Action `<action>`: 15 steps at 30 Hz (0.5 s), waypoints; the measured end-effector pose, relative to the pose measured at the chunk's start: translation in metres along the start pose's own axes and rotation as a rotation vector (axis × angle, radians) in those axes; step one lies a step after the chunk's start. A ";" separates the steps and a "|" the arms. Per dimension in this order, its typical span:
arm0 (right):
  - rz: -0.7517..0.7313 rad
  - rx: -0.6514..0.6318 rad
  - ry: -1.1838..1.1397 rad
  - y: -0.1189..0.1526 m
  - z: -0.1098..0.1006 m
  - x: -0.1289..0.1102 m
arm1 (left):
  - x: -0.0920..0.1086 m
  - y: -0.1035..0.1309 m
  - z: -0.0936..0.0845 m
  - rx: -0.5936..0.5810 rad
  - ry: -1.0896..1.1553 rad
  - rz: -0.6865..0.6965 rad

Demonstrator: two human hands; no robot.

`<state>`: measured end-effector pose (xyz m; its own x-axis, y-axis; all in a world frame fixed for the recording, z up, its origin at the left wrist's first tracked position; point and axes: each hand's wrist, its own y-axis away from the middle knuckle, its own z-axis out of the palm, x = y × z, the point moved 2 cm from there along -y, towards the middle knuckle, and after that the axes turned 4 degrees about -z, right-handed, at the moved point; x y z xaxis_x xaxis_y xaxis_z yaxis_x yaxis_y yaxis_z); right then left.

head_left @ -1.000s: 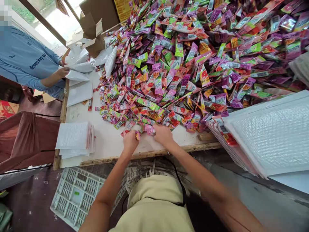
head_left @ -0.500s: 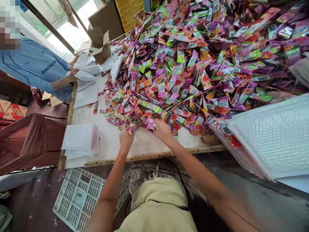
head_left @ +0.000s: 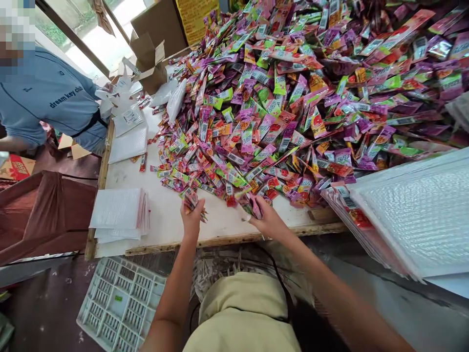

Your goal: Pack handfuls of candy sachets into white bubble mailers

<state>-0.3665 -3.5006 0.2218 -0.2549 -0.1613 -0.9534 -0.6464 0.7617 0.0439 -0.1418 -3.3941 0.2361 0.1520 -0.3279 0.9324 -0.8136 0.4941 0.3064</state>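
Observation:
A large heap of small stick-shaped sachets [head_left: 256, 122] in pink, purple, green and orange covers much of the white table [head_left: 161, 215]. At the heap's front edge, my left hand [head_left: 192, 215] is closed around several sachets, their ends poking out past the fingers. To its right, my right hand [head_left: 266, 219] grips another bunch of sachets, partly hidden by the fingers. Both hands are just above the table's near side, a little apart from each other. The print on the held sachets is too blurred to read.
White bubble mailers [head_left: 115, 209] are stacked at the left table corner, and a larger pile of mailers [head_left: 414, 210] lies at the right. A co-worker in a blue shirt [head_left: 54, 98] stands at the left. An open carton [head_left: 150, 66] sits behind; a plastic crate [head_left: 119, 303] is below.
Both hands have drawn back from the heap toward me, each with a bunch of sachets. The co-worker's arm and body have shifted, and the white packages there lie differently.

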 end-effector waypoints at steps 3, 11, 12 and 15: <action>0.059 0.169 0.021 -0.023 0.003 -0.015 | 0.012 -0.026 0.035 0.048 0.019 0.078; 0.166 0.031 0.681 -0.087 0.032 -0.027 | 0.008 -0.064 0.076 0.137 -0.213 0.251; 0.180 -0.007 0.706 -0.089 0.036 -0.024 | 0.007 -0.063 0.075 0.128 -0.200 0.248; 0.200 -0.052 0.718 -0.088 0.039 -0.018 | 0.004 -0.057 0.066 0.092 -0.141 0.247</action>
<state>-0.2768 -3.5398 0.2235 -0.7665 -0.4068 -0.4970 -0.5673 0.7915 0.2272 -0.1318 -3.4766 0.2095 -0.1311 -0.3183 0.9389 -0.8649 0.4996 0.0486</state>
